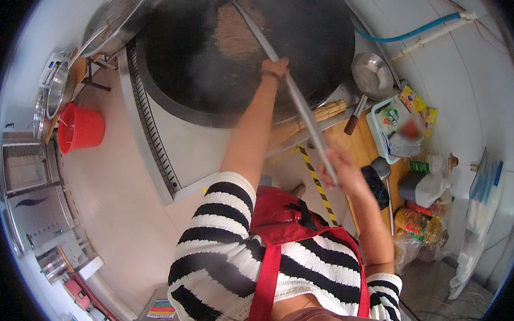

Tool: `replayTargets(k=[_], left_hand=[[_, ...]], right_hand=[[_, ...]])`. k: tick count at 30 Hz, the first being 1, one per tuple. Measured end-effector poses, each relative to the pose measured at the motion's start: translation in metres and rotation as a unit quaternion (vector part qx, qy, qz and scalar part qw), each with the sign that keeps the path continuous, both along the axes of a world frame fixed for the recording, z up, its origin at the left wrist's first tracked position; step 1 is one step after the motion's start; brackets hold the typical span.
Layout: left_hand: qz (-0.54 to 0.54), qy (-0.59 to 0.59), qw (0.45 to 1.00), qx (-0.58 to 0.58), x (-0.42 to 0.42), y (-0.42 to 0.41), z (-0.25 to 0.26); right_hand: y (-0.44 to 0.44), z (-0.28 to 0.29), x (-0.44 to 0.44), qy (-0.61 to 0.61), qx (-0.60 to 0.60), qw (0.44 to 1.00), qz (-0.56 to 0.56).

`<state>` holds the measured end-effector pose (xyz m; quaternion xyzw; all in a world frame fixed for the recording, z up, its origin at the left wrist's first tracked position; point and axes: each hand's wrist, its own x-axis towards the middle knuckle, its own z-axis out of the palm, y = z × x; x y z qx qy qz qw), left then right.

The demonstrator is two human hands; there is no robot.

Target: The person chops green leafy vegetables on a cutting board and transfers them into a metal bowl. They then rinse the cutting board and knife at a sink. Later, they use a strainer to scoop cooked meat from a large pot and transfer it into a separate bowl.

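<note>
My left hand (275, 67) grips a long grey metal pole (300, 103) partway along its length, over a very large dark wok (183, 82). Near the pole's lower end, my right hand (341, 169), slightly blurred, is closed around it. The far end of the pole reaches into a brown, crumbly mass of food (239, 30) inside the wok; steam blurs that end, so its tip is unclear. A straw whisk or brush (330, 111) lies at the wok's near right edge, behind the pole.
Right of the wok are a steel ladle pan (371, 75), a pale plastic basket (376, 131) with packets, a ladle (380, 168) and an oil bottle (417, 225) by a wooden counter (342, 134). A red bucket (82, 129) and steel basins (58, 89) are on the left.
</note>
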<state>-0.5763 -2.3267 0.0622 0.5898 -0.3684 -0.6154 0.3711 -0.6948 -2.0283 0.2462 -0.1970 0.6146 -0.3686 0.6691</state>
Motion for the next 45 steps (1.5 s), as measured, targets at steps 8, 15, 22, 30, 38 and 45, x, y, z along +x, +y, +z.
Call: replayTargets(k=[8,15,22,30,38,45], left_hand=[[-0.061,-0.070,0.993,0.066,-0.015,0.175,-0.013],[-0.023,0.058,0.998,0.001,0.004,0.187,0.000],[0.033,0.097,0.989,0.104,0.025,0.172,-0.017],[-0.128,0.144,0.976,0.104,-0.044,0.349,0.068],[-0.046,0.204,0.975,0.073,-0.055,0.316,0.038],[-0.084,0.127,0.986,0.060,-0.022,0.297,0.021]], right_hand=[[0.152,-0.006,0.006,-0.046,0.061,0.997,-0.027],[0.154,-0.022,0.002,-0.069,0.011,0.997,0.019],[0.132,-0.036,0.020,-0.159,0.000,0.987,0.005],[0.285,0.105,-0.048,0.302,-0.067,0.938,0.156],[0.268,0.084,-0.022,0.540,-0.273,0.780,0.160],[0.260,0.081,-0.017,0.473,-0.140,0.865,0.091]])
